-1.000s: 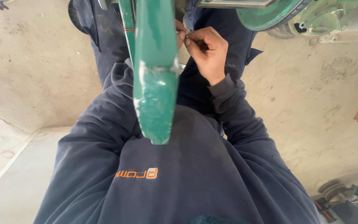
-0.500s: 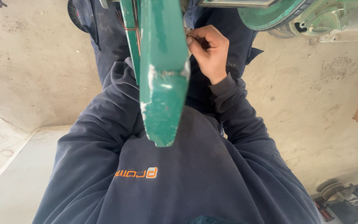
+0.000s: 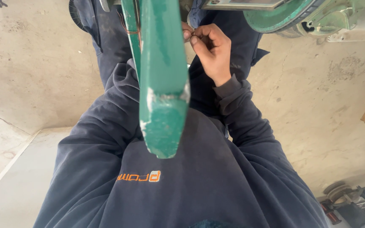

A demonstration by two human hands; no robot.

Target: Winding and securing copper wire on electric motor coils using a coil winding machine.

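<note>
Pinching something tiny, coppery, likely thin wire (image 3: 193,33), between thumb and forefinger of right hand (image 3: 211,50), other fingers curled in; too small to identify for certain. Held just beside green painted metal arm (image 3: 162,80), near top of view, above dark trousers. More copper wire (image 3: 132,30) wound at arm's left edge. Left hand hidden behind arm; grip cannot be told. Wire judged light, springy, easily kinked or dropped; best held close to its end with fingertips. Arm judged stiff, heavy, chipped at tip. Green wheel (image 3: 275,19) upper right, concrete floor (image 3: 30,71) below.
</note>
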